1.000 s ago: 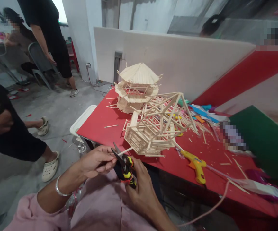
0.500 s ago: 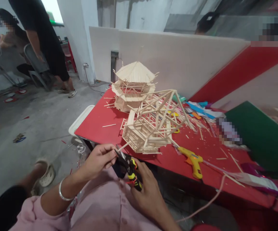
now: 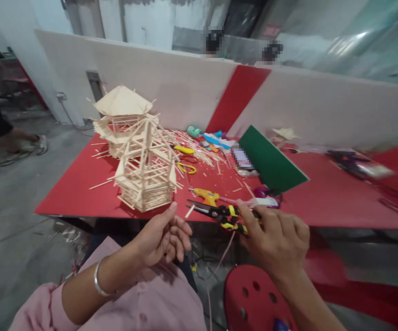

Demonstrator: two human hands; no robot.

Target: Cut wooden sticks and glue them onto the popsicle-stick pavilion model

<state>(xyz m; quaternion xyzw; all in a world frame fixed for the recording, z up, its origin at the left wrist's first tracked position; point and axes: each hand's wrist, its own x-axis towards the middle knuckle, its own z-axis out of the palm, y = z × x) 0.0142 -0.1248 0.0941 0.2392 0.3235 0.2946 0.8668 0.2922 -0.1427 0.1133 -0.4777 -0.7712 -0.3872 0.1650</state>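
My right hand (image 3: pixel 276 239) grips the yellow-and-black handles of a pair of cutters (image 3: pixel 219 212), whose blades point left over the front edge of the red table (image 3: pixel 74 193). A short pale stick piece (image 3: pixel 189 211) sits at the blade tips. My left hand (image 3: pixel 164 236) hovers just left of the blades, thumb raised and fingers loosely curled, with nothing seen in it. Right above it on the table stands an open-framed stick house (image 3: pixel 145 177). Behind that is a second stick house (image 3: pixel 121 115) with a finished roof.
A yellow glue gun (image 3: pixel 207 196), yellow-handled scissors (image 3: pixel 185 168), loose sticks, a green board (image 3: pixel 271 161) and craft scraps lie on the table. A red stool (image 3: pixel 254 299) is below my right hand. A white and red partition backs the table. Another person's legs are far left.
My view has swung right. The left hand has come away from the cutters and no longer pinches the stick. The right hand has lifted the cutters to the table edge.
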